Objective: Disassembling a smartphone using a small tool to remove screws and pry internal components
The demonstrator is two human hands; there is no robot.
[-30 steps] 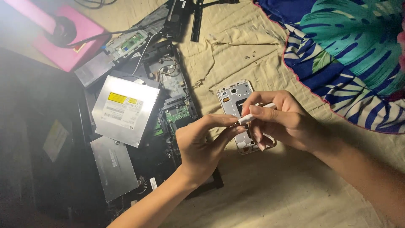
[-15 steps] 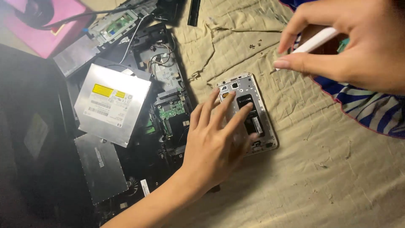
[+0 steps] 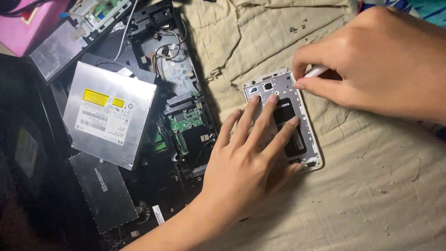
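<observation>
An opened phone [image 3: 297, 135] with its back cover off lies on beige cloth [image 3: 362, 195], showing a white inner frame and a black battery. My left hand [image 3: 246, 162] lies flat on it, fingers spread and pressing it down. My right hand [image 3: 371, 65] is closed around a thin white tool [image 3: 316, 71], whose tip meets the phone's upper right edge.
A dismantled laptop chassis [image 3: 181, 116] with a green circuit board lies left of the phone. A silver optical drive [image 3: 109, 118] and a grey metal plate [image 3: 104, 190] rest on it. A pink object [image 3: 28, 23] sits at the top left, patterned blue fabric [image 3: 418, 7] at the top right.
My left hand went from pinching the tool with the right hand to lying flat on the phone. My right hand lifted the tool away, then brought it down to the phone's upper edge.
</observation>
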